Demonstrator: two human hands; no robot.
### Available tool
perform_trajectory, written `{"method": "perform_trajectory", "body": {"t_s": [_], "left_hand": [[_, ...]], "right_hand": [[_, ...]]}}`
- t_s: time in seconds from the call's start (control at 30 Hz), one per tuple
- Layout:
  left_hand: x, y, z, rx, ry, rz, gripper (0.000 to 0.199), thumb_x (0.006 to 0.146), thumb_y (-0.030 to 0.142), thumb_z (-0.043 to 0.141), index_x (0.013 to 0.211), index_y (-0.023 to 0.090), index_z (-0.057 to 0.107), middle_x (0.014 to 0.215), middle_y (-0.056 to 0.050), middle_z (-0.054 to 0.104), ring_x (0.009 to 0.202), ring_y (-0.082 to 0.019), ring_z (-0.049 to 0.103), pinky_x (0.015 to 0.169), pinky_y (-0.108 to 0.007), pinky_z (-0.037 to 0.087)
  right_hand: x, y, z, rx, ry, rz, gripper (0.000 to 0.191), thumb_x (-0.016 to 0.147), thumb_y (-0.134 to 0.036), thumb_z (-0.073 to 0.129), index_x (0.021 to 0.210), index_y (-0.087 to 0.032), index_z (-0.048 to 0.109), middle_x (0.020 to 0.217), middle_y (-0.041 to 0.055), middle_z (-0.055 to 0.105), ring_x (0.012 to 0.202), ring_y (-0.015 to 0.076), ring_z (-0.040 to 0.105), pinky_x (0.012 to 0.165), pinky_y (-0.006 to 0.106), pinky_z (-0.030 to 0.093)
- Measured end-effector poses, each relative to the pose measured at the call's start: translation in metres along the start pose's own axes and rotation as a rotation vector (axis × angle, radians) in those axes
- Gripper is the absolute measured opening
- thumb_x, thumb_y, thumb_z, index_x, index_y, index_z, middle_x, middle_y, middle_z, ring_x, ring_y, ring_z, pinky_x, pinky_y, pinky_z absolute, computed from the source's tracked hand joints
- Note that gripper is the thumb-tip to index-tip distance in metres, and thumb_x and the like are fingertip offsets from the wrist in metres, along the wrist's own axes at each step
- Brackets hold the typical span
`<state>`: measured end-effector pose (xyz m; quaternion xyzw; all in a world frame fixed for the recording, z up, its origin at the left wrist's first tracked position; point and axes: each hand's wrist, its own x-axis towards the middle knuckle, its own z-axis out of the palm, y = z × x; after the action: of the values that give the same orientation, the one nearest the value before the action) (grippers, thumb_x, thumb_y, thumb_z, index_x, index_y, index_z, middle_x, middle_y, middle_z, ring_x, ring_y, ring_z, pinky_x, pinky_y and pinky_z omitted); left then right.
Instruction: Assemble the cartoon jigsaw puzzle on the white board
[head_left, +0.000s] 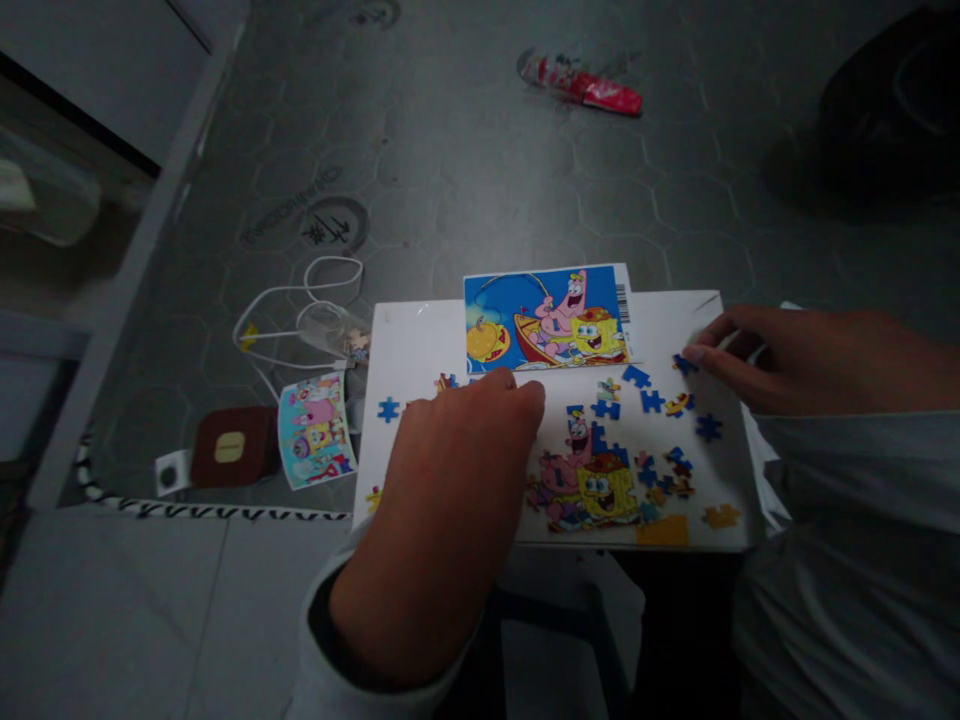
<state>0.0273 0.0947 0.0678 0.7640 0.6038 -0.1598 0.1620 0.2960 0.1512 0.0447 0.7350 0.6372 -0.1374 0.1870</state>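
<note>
One blue piece point(684, 365) lies at the bunched fingertips of the right hand point(780, 355), pinched or merely touched, I cannot tell; the left hand point(472, 435), well apart, hides its own grip and part of the white bench point(412, 345). The picture card point(547, 325) probably sits beyond the part-joined puzzle point(600, 490) for easy comparison, loose pieces point(709, 428) spread beside it.
</note>
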Motion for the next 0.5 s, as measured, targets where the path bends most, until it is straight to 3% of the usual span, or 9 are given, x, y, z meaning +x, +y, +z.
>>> {"method": "perform_trajectory", "body": {"t_s": [0.23,0.5], "left_hand": [[-0.001,0.000,0.001,0.012,0.016,-0.068,0.021,0.104,0.024,0.068,0.115,0.032,0.084,0.119,-0.005,0.085,0.093,-0.033,0.081,0.066,-0.040,0.048],[0.002,-0.001,-0.001,-0.005,-0.017,-0.022,0.019,0.106,0.024,0.065,0.113,0.032,0.081,0.119,-0.006,0.085,0.094,-0.033,0.081,0.066,-0.039,0.046]], "right_hand": [[0.012,0.026,0.015,0.022,-0.001,-0.047,0.068,0.085,-0.091,0.048,0.118,-0.039,0.077,0.112,0.0086,0.085,0.080,0.0329,0.071,0.065,0.046,0.046],[0.001,0.000,0.001,-0.014,-0.035,0.020,0.056,0.087,-0.076,0.049,0.117,-0.038,0.076,0.113,0.0076,0.085,0.082,0.0318,0.071,0.068,0.046,0.047]]}}
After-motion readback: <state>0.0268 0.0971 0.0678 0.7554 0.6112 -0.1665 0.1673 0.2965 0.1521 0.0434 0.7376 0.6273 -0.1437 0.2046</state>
